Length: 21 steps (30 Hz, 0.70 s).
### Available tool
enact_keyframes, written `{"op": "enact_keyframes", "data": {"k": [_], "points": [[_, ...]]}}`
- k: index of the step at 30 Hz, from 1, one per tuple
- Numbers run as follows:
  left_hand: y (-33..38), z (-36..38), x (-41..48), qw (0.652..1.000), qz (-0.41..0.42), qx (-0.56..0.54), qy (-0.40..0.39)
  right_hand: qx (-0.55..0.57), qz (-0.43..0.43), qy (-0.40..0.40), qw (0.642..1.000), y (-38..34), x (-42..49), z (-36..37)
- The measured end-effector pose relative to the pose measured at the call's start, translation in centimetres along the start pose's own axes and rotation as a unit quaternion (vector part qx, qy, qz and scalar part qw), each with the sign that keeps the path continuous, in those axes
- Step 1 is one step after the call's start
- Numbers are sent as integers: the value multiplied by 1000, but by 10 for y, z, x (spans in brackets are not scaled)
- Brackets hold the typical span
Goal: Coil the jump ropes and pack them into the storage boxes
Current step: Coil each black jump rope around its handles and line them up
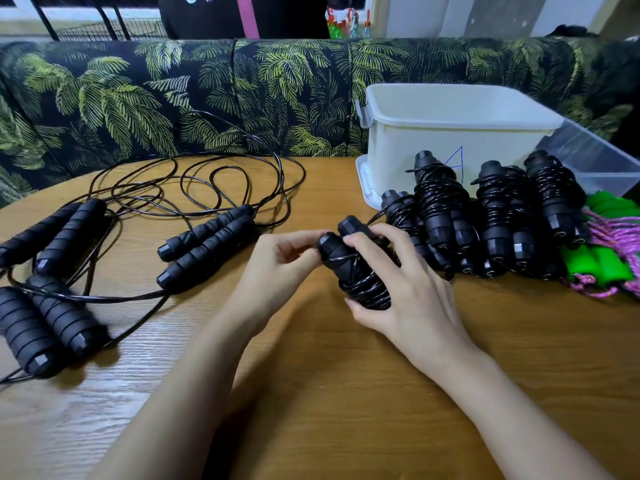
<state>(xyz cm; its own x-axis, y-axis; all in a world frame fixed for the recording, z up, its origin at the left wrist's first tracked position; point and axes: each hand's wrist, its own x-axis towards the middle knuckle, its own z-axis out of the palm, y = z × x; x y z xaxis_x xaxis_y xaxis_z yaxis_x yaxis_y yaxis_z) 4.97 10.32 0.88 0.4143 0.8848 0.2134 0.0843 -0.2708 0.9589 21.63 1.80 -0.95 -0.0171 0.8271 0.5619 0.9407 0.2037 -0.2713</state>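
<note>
- While the right hand (412, 292) clamps a wound rope (362, 285), the left hand (280, 268) pinches its top end;
- bundles (436, 202) lie just beyond the right fingertips (353, 241)

left hand (277, 263) — bare | right hand (408, 292) — bare | forearms (194, 393) bare to the frame's edge

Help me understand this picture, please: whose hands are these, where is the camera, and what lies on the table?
No machine: these are a person's bare hands, filmed by a camera worn on the head, looking down. The right hand grips a black jump rope, its cord wound round the handles; the left hand pinches its top end. On the table, loose ropes lie at the left. At the right, wound bundles sit before a white box and a clear box, beside a green-handled rope.
</note>
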Motion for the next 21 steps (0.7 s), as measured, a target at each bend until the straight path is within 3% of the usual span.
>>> {"op": "enact_keyframes", "data": {"k": [5,11,17,19,21], "points": [[-5,13,-3,994,-48,-95,19,26,32,18,999,0,0,2],[-3,16,1,955,-115,-273,13,33,61,39,997,-5,6,10],[-13,11,5,915,-152,-374,-14,207,93,20,974,-5,4,15],[-15,12,5,916,-151,-372,-3,171,103,-26,980,-6,6,12],[-17,12,7,925,-147,-350,20,44,104,-79,990,-10,7,9]]}}
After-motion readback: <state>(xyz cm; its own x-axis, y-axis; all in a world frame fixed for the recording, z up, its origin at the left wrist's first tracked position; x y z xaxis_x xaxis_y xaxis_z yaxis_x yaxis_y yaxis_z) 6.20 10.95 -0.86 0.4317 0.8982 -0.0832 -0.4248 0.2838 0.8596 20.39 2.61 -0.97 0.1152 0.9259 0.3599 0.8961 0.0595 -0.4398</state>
